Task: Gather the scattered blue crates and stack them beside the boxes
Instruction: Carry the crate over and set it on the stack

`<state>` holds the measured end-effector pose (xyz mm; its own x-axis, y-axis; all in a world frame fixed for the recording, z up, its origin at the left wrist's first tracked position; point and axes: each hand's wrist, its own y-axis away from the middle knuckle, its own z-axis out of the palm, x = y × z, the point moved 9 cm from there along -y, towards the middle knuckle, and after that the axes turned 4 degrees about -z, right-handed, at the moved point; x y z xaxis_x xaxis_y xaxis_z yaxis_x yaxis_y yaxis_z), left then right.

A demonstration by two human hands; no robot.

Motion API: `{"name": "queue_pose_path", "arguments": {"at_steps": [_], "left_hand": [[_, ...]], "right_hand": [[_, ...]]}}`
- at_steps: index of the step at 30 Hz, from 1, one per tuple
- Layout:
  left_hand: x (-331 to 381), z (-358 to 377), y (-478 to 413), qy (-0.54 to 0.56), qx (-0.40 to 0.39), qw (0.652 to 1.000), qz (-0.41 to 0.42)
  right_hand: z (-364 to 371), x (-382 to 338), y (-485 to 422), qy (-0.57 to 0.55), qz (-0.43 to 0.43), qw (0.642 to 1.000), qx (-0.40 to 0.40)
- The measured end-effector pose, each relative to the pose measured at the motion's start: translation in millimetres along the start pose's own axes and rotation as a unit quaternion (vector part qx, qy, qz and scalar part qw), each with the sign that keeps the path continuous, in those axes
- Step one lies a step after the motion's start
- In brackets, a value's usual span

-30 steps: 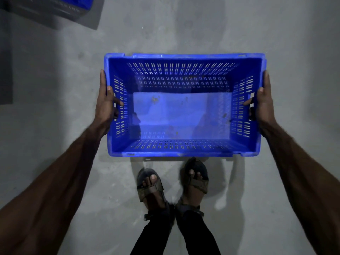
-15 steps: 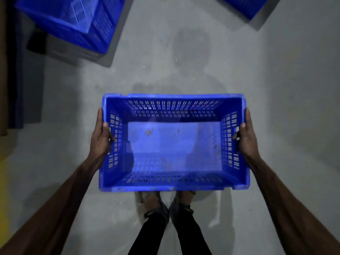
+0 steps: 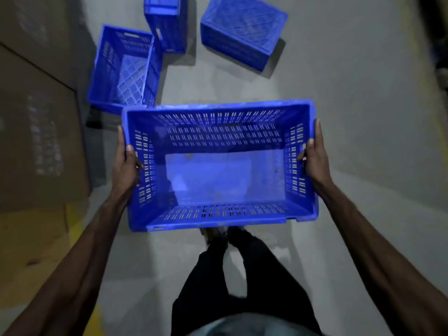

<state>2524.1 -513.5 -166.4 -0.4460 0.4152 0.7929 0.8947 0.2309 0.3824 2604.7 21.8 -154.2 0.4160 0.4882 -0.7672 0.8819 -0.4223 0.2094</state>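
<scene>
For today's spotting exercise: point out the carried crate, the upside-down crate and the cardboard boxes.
carried crate (image 3: 218,175), head view, inner floor.
upside-down crate (image 3: 244,23), head view, upturned base.
cardboard boxes (image 3: 36,141), head view, the side face.

Floor (image 3: 351,105): smooth grey concrete, dimly lit, soft shadows. Yellow line (image 3: 434,132) painted along the right edge; yellow patch (image 3: 97,318) at lower left. Dark, blurred shape (image 3: 436,25) at the upper right corner.
</scene>
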Motion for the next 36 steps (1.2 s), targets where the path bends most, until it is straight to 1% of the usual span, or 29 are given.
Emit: {"name": "queue_pose_path", "arguments": {"at_steps": [2, 6, 10, 14, 19, 22, 27, 31, 36], "left_hand": [[44, -9, 10, 0.016, -0.006, 0.999, 0.028], [103, -2, 26, 0.026, -0.022, 0.998, 0.056], [151, 35, 34, 0.013, -0.037, 0.997, 0.071], [196, 96, 26, 0.012, -0.048, 0.996, 0.076], [274, 196, 11, -0.013, -0.061, 0.993, 0.098], [334, 258, 4, 0.001, -0.066, 0.990, 0.122], [423, 352, -19, 0.004, -0.075, 0.988, 0.136], [494, 424, -58, -0.003, -0.084, 0.984, 0.158], [566, 516, -140, 0.010, -0.084, 0.985, 0.150]], "right_hand": [[-30, -14, 8, -0.019, 0.007, 1.000, 0.023], [-83, -17, 23, -0.052, 0.007, 0.997, 0.050], [-134, -8, 20, -0.070, 0.026, 0.994, 0.074], [-187, 13, -15, -0.094, 0.036, 0.990, 0.094], [-266, 46, -83, -0.081, 0.032, 0.989, 0.116], [-323, 62, -130, -0.089, 0.032, 0.986, 0.137], [-410, 72, -218, -0.078, 0.033, 0.983, 0.164], [-466, 80, -298, -0.077, 0.026, 0.979, 0.185], [-509, 88, -419, -0.073, 0.032, 0.980, 0.183]]}}
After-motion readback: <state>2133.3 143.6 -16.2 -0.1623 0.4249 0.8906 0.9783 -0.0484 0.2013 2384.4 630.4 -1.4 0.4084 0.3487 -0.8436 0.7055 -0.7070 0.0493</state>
